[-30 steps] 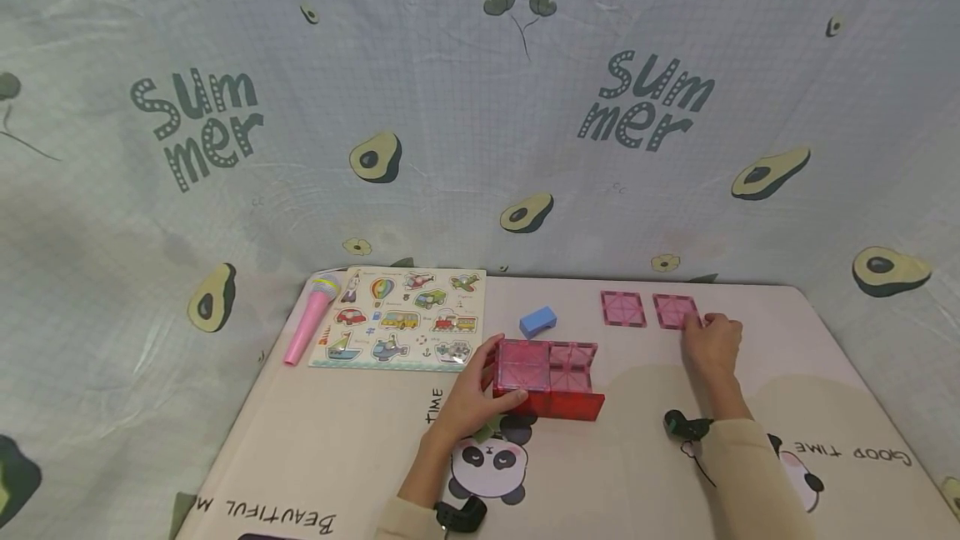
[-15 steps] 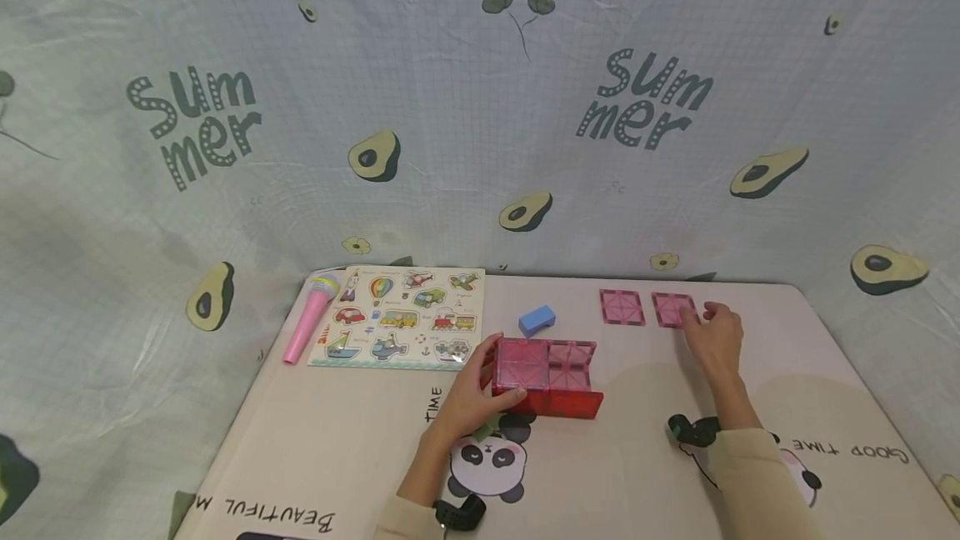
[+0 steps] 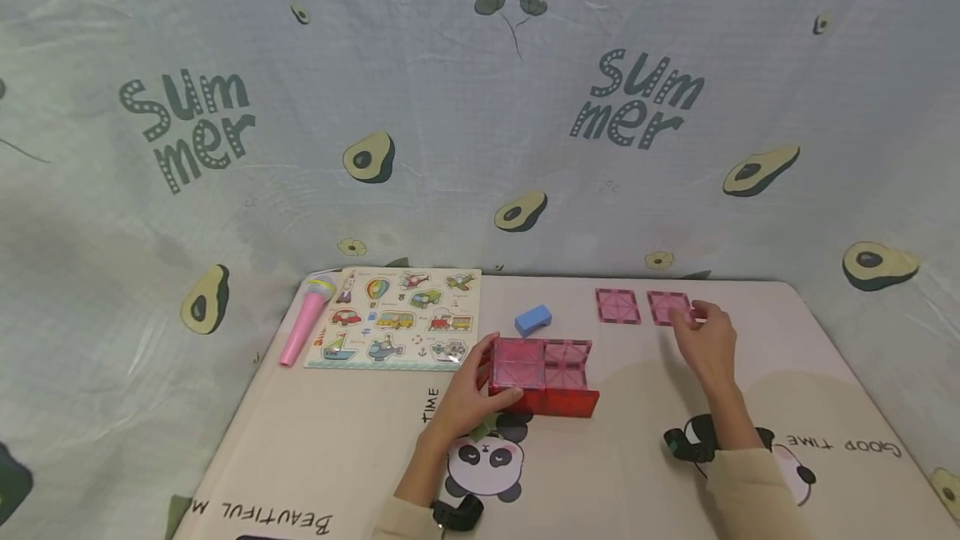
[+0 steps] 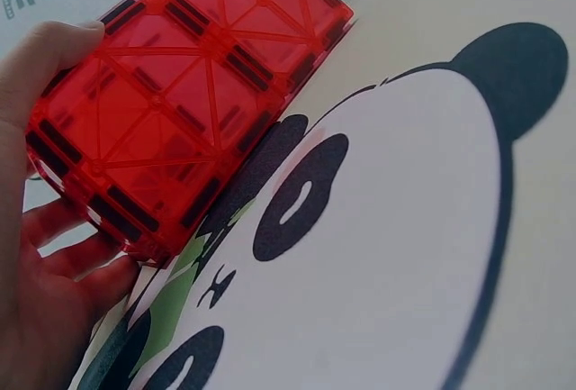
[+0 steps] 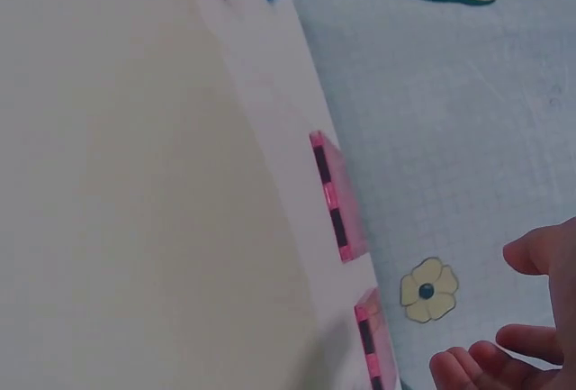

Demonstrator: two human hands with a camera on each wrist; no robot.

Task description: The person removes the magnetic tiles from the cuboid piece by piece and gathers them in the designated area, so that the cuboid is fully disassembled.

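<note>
A box-like build of magnetic tiles point(image 3: 519, 363) stands mid-table, with pink tiles on top and a red front wall point(image 4: 157, 102). My left hand point(image 3: 463, 397) grips its left end, thumb on the front edge and fingers round the side. At the right end, the build's upper part shows a recess. Two loose pink magnetic tiles lie flat at the back right: a left tile point(image 3: 617, 306) and a right tile point(image 3: 662, 307). My right hand point(image 3: 708, 347) is over the right tile's near corner, thumb and fingers apart. In the right wrist view its fingers point(image 5: 486, 367) hold nothing.
A small blue block point(image 3: 533, 320) sits behind the build. To the left lie a sticker-like picture board point(image 3: 397, 319) of vehicles and a pink toy microphone point(image 3: 303, 323). A printed curtain point(image 3: 420, 90) hangs along the table's back edge.
My right hand has come up off the right tile's edge, spread its fingers and shifted slightly left over the tile. The left hand keeps its grip; the head view has drifted slightly.
</note>
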